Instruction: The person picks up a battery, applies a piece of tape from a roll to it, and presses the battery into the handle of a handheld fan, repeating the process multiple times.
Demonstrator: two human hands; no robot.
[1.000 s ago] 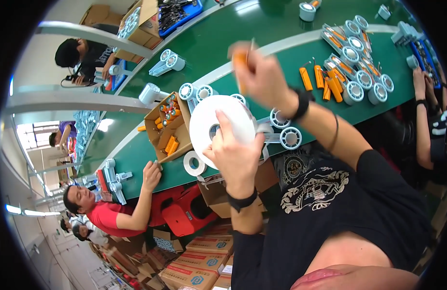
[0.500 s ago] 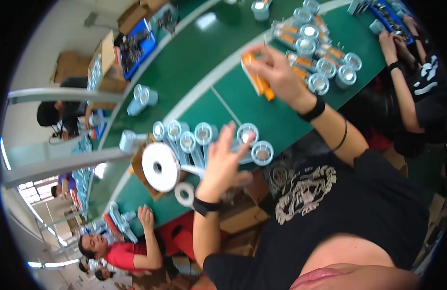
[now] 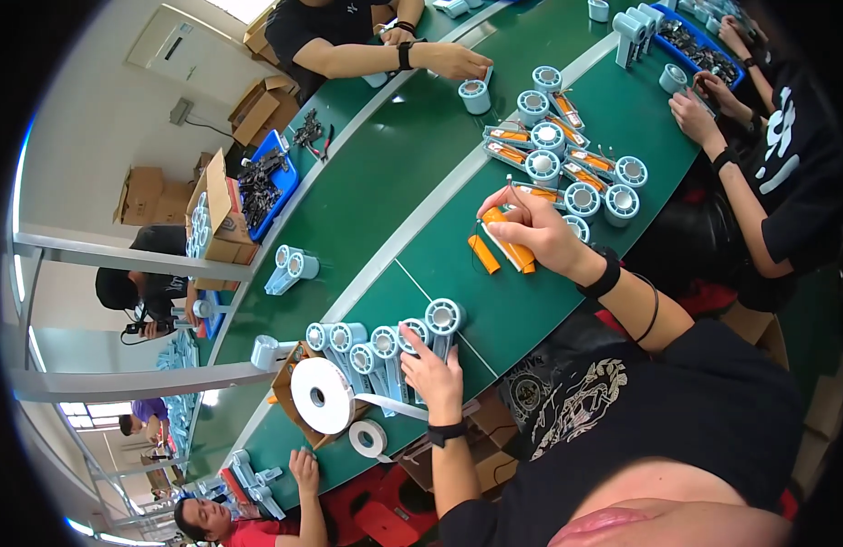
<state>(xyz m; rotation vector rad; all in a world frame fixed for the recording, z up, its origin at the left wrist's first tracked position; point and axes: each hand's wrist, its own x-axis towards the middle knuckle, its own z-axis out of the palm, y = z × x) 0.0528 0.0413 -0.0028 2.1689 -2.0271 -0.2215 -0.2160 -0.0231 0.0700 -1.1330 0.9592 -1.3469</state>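
Observation:
My right hand (image 3: 553,244) is closed around an orange battery pack (image 3: 510,241), pinching it above the green table. A second, smaller-looking orange battery pack (image 3: 483,254) lies on the table just left of it. My left hand (image 3: 432,376) reaches into a row of light-blue round-headed housings with handles. Its fingers and thumb straddle the handle of the end housing (image 3: 444,316), and the index finger touches the neighbouring housing (image 3: 412,335). Part of these handles is hidden behind the hand.
Several light-blue housings with orange packs (image 3: 547,137) cluster beyond my right hand. A white tape reel (image 3: 323,396) stands in a carton, with a smaller roll (image 3: 367,438) beside it. Across the green belt a co-worker's hand (image 3: 458,61) holds a housing; other people sit at both sides.
My left hand has come from spread fingers above the housings down onto them. My right hand still holds an orange pack, and another pack now lies apart from it. The view has shifted.

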